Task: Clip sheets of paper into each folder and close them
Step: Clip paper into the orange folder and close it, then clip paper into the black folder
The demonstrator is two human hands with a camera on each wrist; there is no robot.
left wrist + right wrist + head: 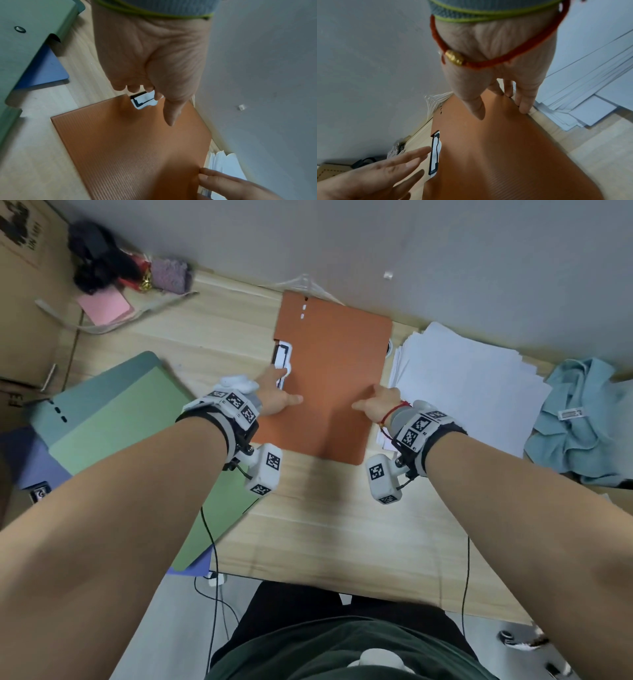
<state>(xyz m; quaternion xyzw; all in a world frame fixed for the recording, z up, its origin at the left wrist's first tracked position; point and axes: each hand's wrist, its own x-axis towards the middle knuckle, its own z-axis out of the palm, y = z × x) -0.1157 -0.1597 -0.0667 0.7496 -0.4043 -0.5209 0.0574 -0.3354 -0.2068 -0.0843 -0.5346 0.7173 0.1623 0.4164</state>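
1. The wooden table (329, 529) runs along a grey wall at its far edge; the broad strip by its near edge lies bare.
2. An orange folder (332, 378), closed, lies at the far middle of the table, its far corner touching the wall.
3. A loose stack of white paper (472, 385) lies at the far right, its edge just beside the folder's right edge, leaving only a thin gap.
4. Green, teal and blue folders (113, 422) overlap at the left edge, well apart from the orange one, with bare wood between.
5. A light blue cloth (582, 419) is bunched at the right edge beyond the paper.
6. The left hand (277, 395) rests on the orange folder's left edge, fingers fairly straight at the white-and-black clip (284, 361), thumb flat on the cover.
7. The right hand (378, 404) holds the folder's right edge, fingers curled over it, thumb pressed on top.
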